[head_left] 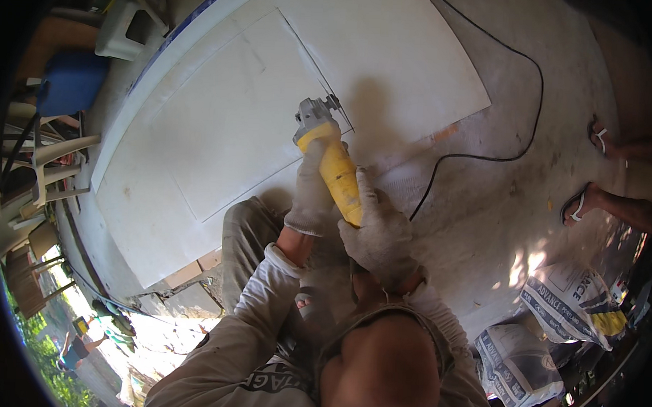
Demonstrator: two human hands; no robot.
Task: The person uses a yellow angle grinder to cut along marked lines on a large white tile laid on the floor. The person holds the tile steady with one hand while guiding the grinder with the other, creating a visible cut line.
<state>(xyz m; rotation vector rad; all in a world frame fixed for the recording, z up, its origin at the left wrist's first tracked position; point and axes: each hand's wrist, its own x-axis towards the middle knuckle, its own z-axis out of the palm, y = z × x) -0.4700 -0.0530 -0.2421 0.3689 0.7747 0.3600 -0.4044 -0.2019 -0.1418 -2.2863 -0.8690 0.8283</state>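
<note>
A yellow and grey angle grinder [335,170] is held over a large white board [232,97], with its grey head at a thin cut line in the board. My left hand [306,192], in a pale work glove, is closed around the grinder's body just behind the head. My right hand [375,235], also gloved, grips its rear part. A marked rectangle outline runs across the board's surface. A dark shadow falls on the board to the right of the head.
A black cable [477,156] curves over the concrete floor. Stacked chairs [55,159] and a blue seat [73,80] stand left. Another person's sandalled feet [588,200] are at right, above cement sacks [519,365]. A person [76,349] is outside at lower left.
</note>
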